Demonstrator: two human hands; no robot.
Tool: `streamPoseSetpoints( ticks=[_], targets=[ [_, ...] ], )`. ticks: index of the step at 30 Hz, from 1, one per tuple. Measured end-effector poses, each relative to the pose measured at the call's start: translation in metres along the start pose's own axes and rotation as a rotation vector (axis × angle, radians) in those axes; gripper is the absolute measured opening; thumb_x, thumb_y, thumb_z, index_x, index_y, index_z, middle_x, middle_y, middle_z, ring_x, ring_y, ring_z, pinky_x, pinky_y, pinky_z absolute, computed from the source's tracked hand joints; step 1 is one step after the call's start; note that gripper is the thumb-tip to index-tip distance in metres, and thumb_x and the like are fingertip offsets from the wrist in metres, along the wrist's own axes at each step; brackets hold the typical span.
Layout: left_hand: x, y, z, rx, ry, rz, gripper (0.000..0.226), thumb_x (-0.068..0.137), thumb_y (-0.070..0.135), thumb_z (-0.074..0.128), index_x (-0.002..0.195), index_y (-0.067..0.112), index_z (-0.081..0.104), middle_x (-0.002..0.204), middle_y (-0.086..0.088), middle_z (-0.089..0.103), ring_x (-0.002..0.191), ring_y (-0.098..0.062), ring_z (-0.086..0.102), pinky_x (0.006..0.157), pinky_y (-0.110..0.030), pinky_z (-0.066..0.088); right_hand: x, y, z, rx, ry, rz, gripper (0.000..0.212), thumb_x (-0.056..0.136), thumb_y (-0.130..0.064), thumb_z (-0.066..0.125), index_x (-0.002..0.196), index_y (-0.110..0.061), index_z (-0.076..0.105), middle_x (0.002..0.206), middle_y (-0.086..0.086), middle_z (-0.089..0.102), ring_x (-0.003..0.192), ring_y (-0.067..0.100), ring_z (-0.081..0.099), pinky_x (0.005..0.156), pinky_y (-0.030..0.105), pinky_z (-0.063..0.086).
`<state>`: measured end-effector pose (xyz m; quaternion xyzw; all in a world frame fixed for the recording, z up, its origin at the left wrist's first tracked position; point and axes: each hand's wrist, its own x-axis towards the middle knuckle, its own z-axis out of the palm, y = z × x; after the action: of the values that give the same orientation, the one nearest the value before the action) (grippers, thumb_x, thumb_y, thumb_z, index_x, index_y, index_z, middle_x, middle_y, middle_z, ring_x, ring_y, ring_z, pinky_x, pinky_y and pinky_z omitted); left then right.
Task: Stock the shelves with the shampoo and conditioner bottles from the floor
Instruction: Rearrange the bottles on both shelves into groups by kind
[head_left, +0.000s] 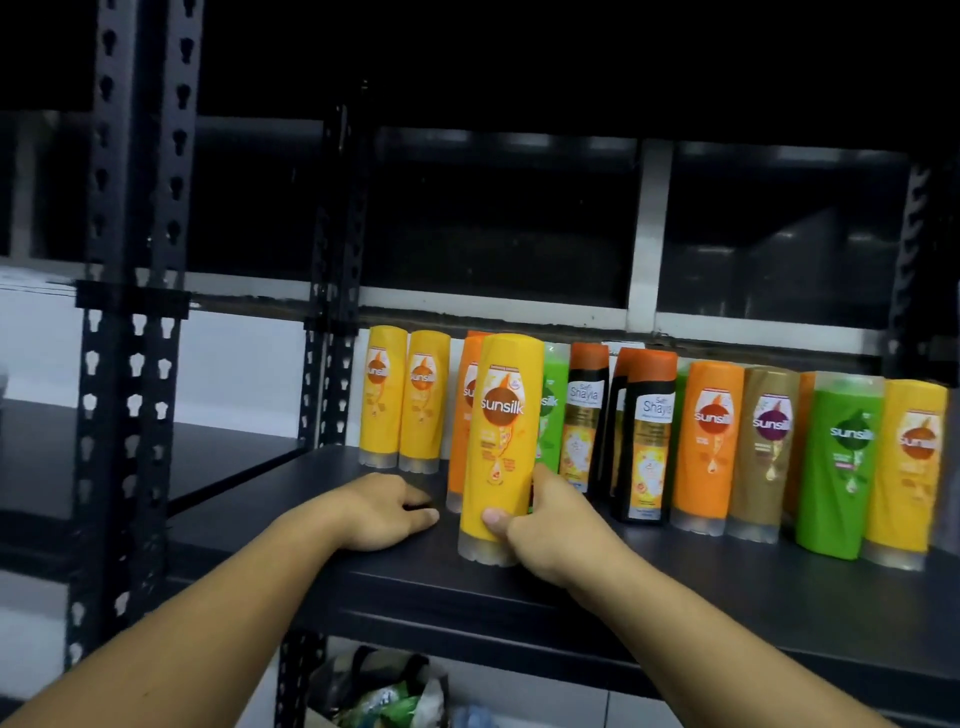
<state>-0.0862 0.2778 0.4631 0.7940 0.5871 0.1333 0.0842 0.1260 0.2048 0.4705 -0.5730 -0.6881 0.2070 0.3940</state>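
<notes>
My right hand (550, 525) grips the tall yellow plastic Sunsilk bottle (501, 431) low down, thumb pressed on its front just above the clear cap. The bottle stands cap-down near the front edge of the black shelf board (649, 587), left of the middle and just ahead of the row. My left hand (384, 512) lies relaxed on the board beside it, toward the left edge, holding nothing.

I judge the job well along but not finished. A row already stands along the back of the board: two yellow bottles (387, 395) nearest the back left corner, an orange bottle (460, 415) right behind the one I hold, two black bottles with orange caps (641, 436) near the middle, then a brown bottle (769, 441) and a green bottle (841, 462) toward the right edge. The one in my grip has yet to be set into line.

Below the front edge sits a crumpled bag (395, 691) with green and white shapes in it; I cannot tell whether those are more bottles. The board hides most of the floor, the frame cuts off the row's right end, and the upper shelves are too dark to read.
</notes>
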Motion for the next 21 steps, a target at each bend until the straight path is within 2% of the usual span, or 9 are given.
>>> streamPoseSetpoints(
  ticks=[3,6,8,10,13,15,17,19,21],
  targets=[
    [-0.008,-0.024,-0.004,-0.184,0.094,0.021,0.04,0.101,0.036,0.056,0.141,0.032,0.059,0.146,0.013,0.056,0.131,-0.011,0.052,0.113,-0.033,0.04,0.014,-0.016,0.026,-0.002,-0.01,-0.032,0.055,0.09,-0.033,0.074,0.14,-0.028,0.049,0.134,-0.002,0.061,0.12,0.022,0.058,0.102,0.038,0.048],
    [-0.008,-0.037,-0.002,-0.568,0.206,0.049,0.036,0.103,0.013,0.052,0.13,0.029,0.068,0.132,0.012,0.067,0.123,-0.011,0.06,0.113,-0.037,0.042,0.031,-0.031,0.054,-0.014,-0.013,-0.036,0.059,0.089,-0.033,0.074,0.141,-0.026,0.048,0.135,0.001,0.06,0.121,0.026,0.058,0.102,0.037,0.047],
    [-0.011,-0.037,-0.004,-0.867,0.291,0.037,0.032,0.108,0.014,0.042,0.119,0.021,0.071,0.114,0.001,0.076,0.109,-0.018,0.071,0.106,-0.044,0.051,0.044,-0.04,0.072,-0.026,-0.027,-0.029,0.058,0.088,-0.035,0.075,0.139,-0.024,0.048,0.133,0.003,0.061,0.119,0.027,0.058,0.102,0.039,0.047],
    [-0.012,-0.035,-0.008,-1.046,0.346,-0.025,0.035,0.112,0.025,0.035,0.118,0.018,0.068,0.106,-0.004,0.078,0.1,-0.022,0.075,0.097,-0.045,0.057,0.058,-0.047,0.086,-0.045,-0.038,-0.024,0.058,0.088,-0.037,0.075,0.137,-0.023,0.05,0.132,0.004,0.062,0.119,0.027,0.059,0.102,0.04,0.048],
    [-0.006,-0.042,-0.008,-1.089,0.388,-0.052,0.038,0.111,0.039,0.035,0.12,0.021,0.067,0.107,-0.002,0.078,0.102,-0.022,0.074,0.095,-0.047,0.057,0.073,-0.053,0.1,-0.067,-0.029,-0.031,0.053,0.089,-0.039,0.073,0.135,-0.022,0.052,0.131,0.004,0.062,0.119,0.028,0.059,0.098,0.036,0.048],
    [-0.001,-0.047,-0.005,-1.064,0.416,-0.049,0.032,0.108,0.043,0.041,0.118,0.024,0.065,0.108,-0.001,0.077,0.103,-0.023,0.073,0.096,-0.05,0.057,0.081,-0.055,0.107,-0.07,-0.018,-0.044,0.05,0.091,-0.038,0.072,0.134,-0.02,0.053,0.13,0.005,0.062,0.118,0.028,0.059,0.092,0.035,0.048],
    [0.004,-0.052,-0.006,-0.989,0.449,-0.045,0.021,0.105,0.035,0.053,0.124,0.027,0.058,0.11,0.0,0.074,0.102,-0.019,0.072,0.093,-0.046,0.058,0.087,-0.055,0.113,-0.067,-0.012,-0.068,0.047,0.092,-0.036,0.071,0.133,-0.018,0.054,0.128,0.006,0.062,0.116,0.028,0.06,0.086,0.031,0.045],
    [0.008,-0.057,-0.012,-0.896,0.457,-0.045,0.031,0.102,0.026,0.06,0.131,0.031,0.05,0.112,0.004,0.071,0.104,-0.015,0.07,0.091,-0.039,0.057,0.092,-0.053,0.12,-0.078,-0.012,-0.102,0.043,0.095,-0.031,0.068,0.132,-0.016,0.052,0.127,0.009,0.061,0.114,0.028,0.06,0.087,0.032,0.047],
    [0.014,-0.066,-0.021,-0.864,0.42,-0.041,0.039,0.1,0.025,0.065,0.135,0.03,0.049,0.116,0.004,0.07,0.109,-0.017,0.068,0.096,-0.045,0.056,0.096,-0.05,0.126,-0.139,-0.028,-0.143,0.042,0.095,-0.026,0.065,0.131,-0.014,0.048,0.126,0.011,0.06,0.114,0.03,0.059,0.092,0.036,0.049]
  ],
)
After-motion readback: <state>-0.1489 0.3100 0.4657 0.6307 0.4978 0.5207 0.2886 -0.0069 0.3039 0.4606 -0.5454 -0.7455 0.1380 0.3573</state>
